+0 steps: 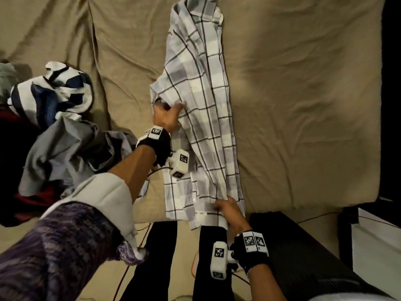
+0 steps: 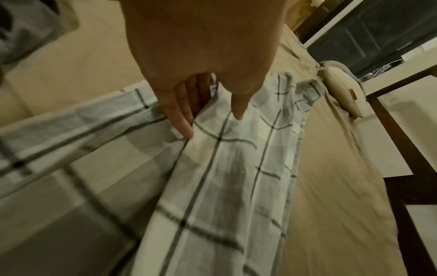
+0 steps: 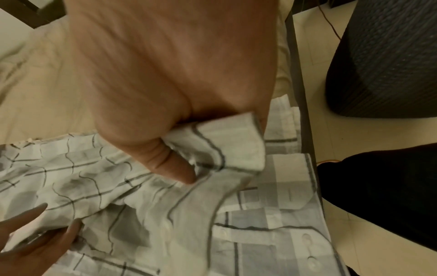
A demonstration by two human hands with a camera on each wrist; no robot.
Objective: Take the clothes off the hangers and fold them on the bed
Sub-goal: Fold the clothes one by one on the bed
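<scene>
A white and grey plaid shirt (image 1: 201,105) lies lengthwise on the tan bed sheet (image 1: 303,105), collar at the far end. My left hand (image 1: 170,109) is at its left side, mid-length. In the left wrist view the straight fingers (image 2: 182,119) are slid under a fold of the shirt (image 2: 224,186) and the thumb lies on top. My right hand (image 1: 225,208) is at the near hem by the bed's edge. In the right wrist view the right hand (image 3: 224,149) grips a folded bit of the shirt (image 3: 141,224), thumb and fingers curled round it.
A heap of clothes (image 1: 65,144) lies on the bed's left side, topped by a navy and white striped garment (image 1: 54,90). A black basket (image 1: 293,246) stands on the floor right of my black-trousered legs (image 1: 160,257). Red cables (image 1: 195,263) trail down there. White furniture (image 1: 377,246) is at the right.
</scene>
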